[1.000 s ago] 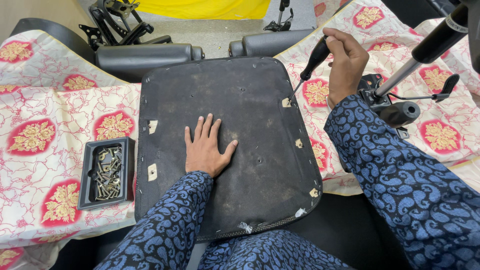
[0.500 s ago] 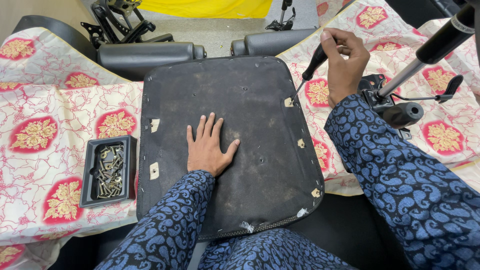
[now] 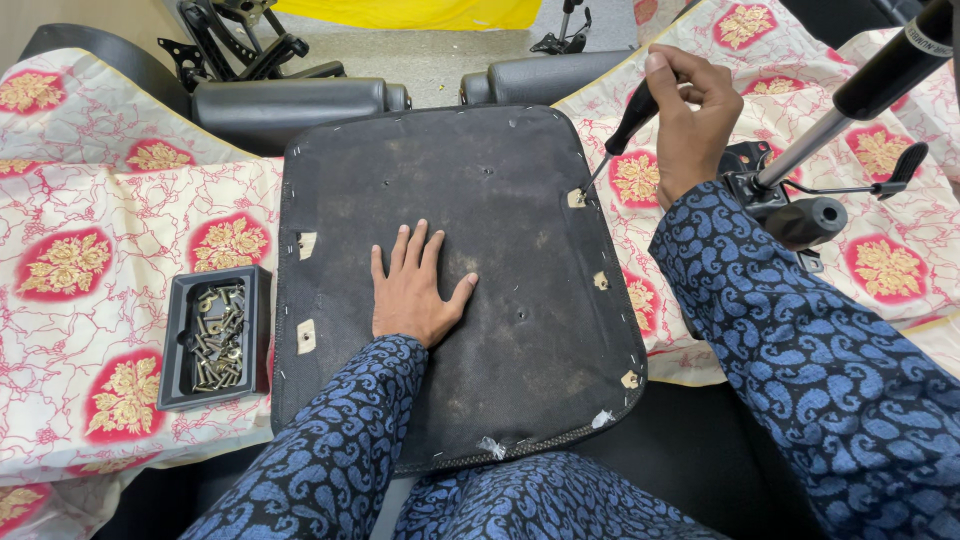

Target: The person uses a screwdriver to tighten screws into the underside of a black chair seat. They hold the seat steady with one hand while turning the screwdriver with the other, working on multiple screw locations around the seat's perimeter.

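Head view showed one black seat base (image 3: 500,200) lying underside up across the person's lap, its far edge against two black armrests (image 3: 290,105) and its near edge over the knees. The left hand (image 3: 415,290) lay flat on the base near its middle, fingers spread, holding nothing. The right hand (image 3: 690,120) was closed around the black handle of one screwdriver (image 3: 625,130), whose tip met a pale patch at the base's right edge. I counted six such pale patches along the edges: two on the left and four on the right, the last at the near right corner. One black tray (image 3: 215,335) of screws sat just beside the base's left edge on the floral cloth (image 3: 90,300); the screws were too many and tangled to count. To the right, one gas cylinder (image 3: 850,110) rose from a lever mechanism (image 3: 800,210), near the right forearm. Open cloth lay left of the tray and far right beyond the mechanism.
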